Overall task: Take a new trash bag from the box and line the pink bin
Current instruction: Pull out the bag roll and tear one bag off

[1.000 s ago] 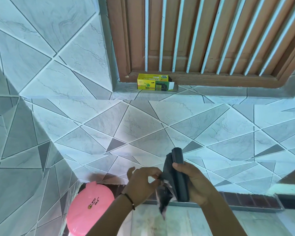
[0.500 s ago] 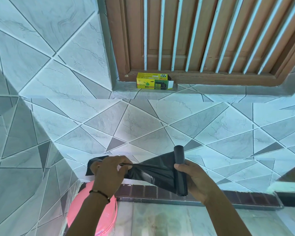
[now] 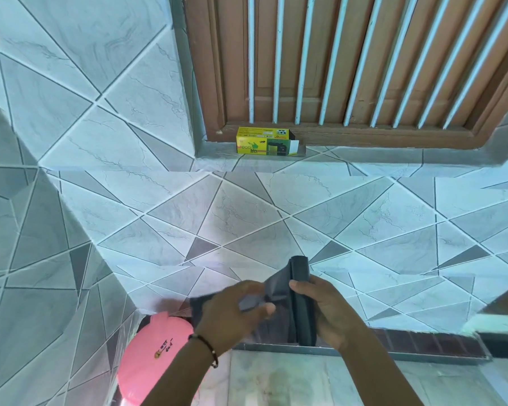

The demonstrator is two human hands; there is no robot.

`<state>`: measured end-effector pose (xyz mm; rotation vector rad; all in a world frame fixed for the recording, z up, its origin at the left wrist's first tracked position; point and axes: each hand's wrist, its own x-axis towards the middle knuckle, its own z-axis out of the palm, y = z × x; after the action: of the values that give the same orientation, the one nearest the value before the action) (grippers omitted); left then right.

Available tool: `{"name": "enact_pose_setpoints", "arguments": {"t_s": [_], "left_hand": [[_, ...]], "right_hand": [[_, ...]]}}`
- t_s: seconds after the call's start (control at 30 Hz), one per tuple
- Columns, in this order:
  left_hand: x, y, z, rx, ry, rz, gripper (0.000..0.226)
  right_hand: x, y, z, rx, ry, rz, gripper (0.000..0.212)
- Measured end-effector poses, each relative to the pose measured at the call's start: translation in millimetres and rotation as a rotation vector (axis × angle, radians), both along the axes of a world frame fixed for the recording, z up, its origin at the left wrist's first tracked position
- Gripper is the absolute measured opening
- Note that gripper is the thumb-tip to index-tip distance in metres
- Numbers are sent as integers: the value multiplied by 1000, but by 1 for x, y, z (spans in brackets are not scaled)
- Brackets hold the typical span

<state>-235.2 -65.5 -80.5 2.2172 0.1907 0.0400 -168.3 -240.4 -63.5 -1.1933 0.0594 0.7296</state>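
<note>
A black roll of trash bags (image 3: pixel 301 300) stands upright in my right hand (image 3: pixel 326 309), whose fingers curl round it. My left hand (image 3: pixel 232 315) grips the loose, unrolled end of the black bag (image 3: pixel 273 288) close beside the roll; part of that sheet hangs behind the hand. The yellow trash bag box (image 3: pixel 264 141) lies on the window sill above, its right flap open. The pink bin (image 3: pixel 150 358) shows its lid with a small dark mark at the lower left, partly hidden by my left forearm.
Grey tiled walls meet in a corner at the left. A brown wooden window frame with white bars (image 3: pixel 349 63) sits above the sill. A dark tiled ledge (image 3: pixel 423 344) runs across below my hands, with a pale floor under it.
My left hand, which had pulled the bag end out to the left, has moved back right, close to the roll. The stretched sheet is now bunched between both hands.
</note>
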Motion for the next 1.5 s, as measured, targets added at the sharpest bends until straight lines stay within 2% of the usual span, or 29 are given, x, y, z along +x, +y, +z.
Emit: {"name": "enact_pose_setpoints", "arguments": {"t_s": [0.17, 0.27, 0.3, 0.43, 0.5, 0.57, 0.63, 0.7, 0.8, 0.87, 1.0, 1.13, 1.23, 1.37, 1.5], "left_hand": [[4, -18, -13, -181, -12, -71, 23], [5, -22, -14, -311, 18, 11, 4], [6, -22, -16, -322, 20, 27, 4], [4, -25, -17, -197, -17, -19, 11], [3, -22, -16, -64, -70, -13, 11], [3, -17, -15, 34, -129, 1, 10], [3, -10, -13, 64, -136, 18, 9], [2, -3, -12, 84, -127, 38, 9], [0, 9, -13, 115, -124, 68, 10], [-1, 17, -15, 130, -128, 94, 13], [-2, 32, -19, 158, -120, 144, 20], [-5, 41, -24, 135, -153, 239, 27], [-6, 38, -22, -15, -199, 314, 23], [-5, 15, -10, -107, -171, 21, 67], [4, -15, -6, -67, -107, -164, 78]], "right_hand": [[-7, 7, 2, 26, 38, 22, 20], [-7, 6, 0, 22, 44, 10, 22], [-7, 5, -2, 31, 54, 2, 20], [-5, 2, -11, 7, 70, -29, 15], [-4, -1, -14, 11, 96, -45, 22], [-1, -5, -15, -12, 111, -54, 38], [1, -11, -16, -47, 113, -64, 46], [3, -16, -18, -36, 121, -62, 41], [6, -22, -18, 1, 126, -52, 47], [8, -26, -19, -15, 130, -73, 44], [11, -31, -19, 13, 128, -90, 65], [12, -32, -18, -8, 99, -79, 55], [12, -31, -16, 21, 83, -68, 50], [9, -21, -13, 44, 68, -44, 46], [4, -11, -9, 64, 39, 2, 40]]}}
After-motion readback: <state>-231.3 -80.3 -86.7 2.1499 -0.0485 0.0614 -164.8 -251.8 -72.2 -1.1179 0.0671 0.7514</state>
